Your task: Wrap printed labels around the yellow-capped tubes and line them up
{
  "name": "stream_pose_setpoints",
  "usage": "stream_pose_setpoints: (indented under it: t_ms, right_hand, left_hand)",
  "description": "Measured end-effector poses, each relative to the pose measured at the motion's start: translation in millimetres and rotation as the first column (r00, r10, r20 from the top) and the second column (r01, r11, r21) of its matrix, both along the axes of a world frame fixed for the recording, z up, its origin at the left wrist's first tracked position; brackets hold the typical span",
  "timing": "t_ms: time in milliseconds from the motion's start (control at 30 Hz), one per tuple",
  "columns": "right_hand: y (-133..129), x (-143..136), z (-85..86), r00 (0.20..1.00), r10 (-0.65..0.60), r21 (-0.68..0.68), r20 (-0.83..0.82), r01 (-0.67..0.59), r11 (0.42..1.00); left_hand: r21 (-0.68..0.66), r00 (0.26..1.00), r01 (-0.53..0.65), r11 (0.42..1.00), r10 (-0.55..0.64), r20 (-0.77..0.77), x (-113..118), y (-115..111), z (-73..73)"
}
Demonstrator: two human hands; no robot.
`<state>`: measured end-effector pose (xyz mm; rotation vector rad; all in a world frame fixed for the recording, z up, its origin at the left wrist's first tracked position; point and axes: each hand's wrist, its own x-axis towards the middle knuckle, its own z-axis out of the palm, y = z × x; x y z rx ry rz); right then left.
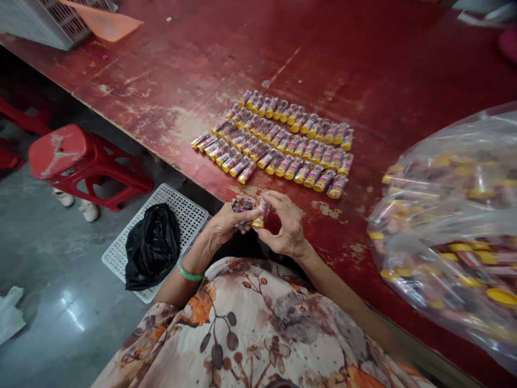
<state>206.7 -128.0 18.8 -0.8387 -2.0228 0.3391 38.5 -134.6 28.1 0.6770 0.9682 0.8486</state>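
Observation:
My left hand [229, 221] is closed around a stack of small printed labels [243, 205] at the front edge of the red table. My right hand [284, 223] pinches a small tube with a yellow end [260, 212] between thumb and fingers, and my left thumb touches it as well. Beyond my hands, several rows of wrapped tubes with yellow ends [278, 137] lie side by side on the red table [161, 97]. A large clear plastic bag [444, 215] at the right holds many similar tubes.
On the floor at the left, a black plastic bag [152, 245] lies on a white perforated crate [115, 257]. A red stool [60, 151] stands beyond it. A grey basket [40, 24] and an orange sheet [107, 22] are at the table's far left.

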Motion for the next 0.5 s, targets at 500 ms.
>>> stream_pose_setpoints:
  t_ms: [500]
  right_hand:
    - [74.3, -24.2, -60.0, 0.956, -0.286, 0.089, 0.065, 0.280, 0.956]
  left_hand:
    - [0.533, 0.593, -0.226, 0.816, 0.549, -0.589, -7.8, 18.9, -37.7]
